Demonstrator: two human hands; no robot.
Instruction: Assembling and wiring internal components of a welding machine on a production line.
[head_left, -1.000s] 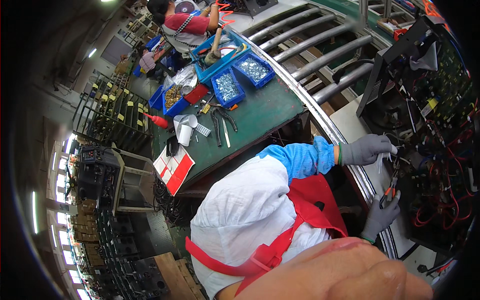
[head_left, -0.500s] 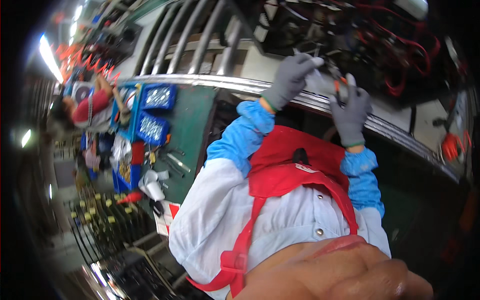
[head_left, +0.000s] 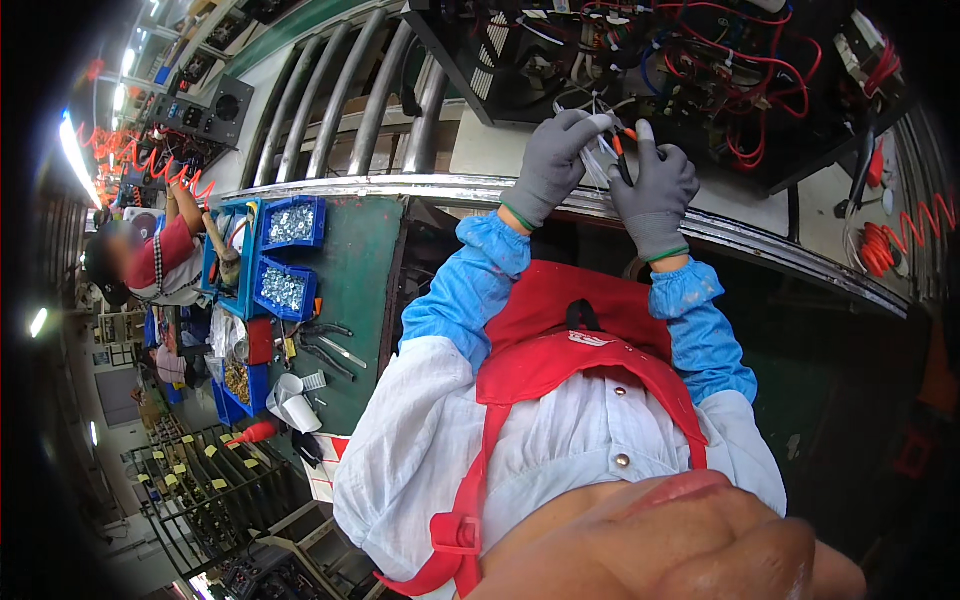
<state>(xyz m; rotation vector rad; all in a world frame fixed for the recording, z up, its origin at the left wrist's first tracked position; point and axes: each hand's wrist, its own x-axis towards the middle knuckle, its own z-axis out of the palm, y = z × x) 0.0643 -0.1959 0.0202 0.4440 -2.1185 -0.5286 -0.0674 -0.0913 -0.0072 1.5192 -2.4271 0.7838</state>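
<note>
My left hand [head_left: 556, 165], in a grey glove, is closed with fingertips pinching a bunch of thin white cable ties [head_left: 597, 168] that fan out around them. Beside it my right hand [head_left: 655, 195], gloved alike, is wrapped round small cutting pliers [head_left: 621, 158] with orange and black handles. The jaws of the pliers are hard to make out among the white strips. Both hands are above the metal rail, at the near edge of an open dark machine chassis [head_left: 470, 85] full of red wires [head_left: 775, 80] and parts.
Rollers [head_left: 375, 100] run to the left of the chassis. On the green bench [head_left: 355, 265] lie blue bins [head_left: 290, 222] of small metal parts, black-handled pliers [head_left: 328, 358] and a white cup [head_left: 295, 405]. A coiled orange hose [head_left: 880, 250] hangs right. Another person [head_left: 165, 245] works far left.
The view has shifted, so the bench and chassis show more fully. My hands have come closer together, and the pliers now lie right against the white ties.
</note>
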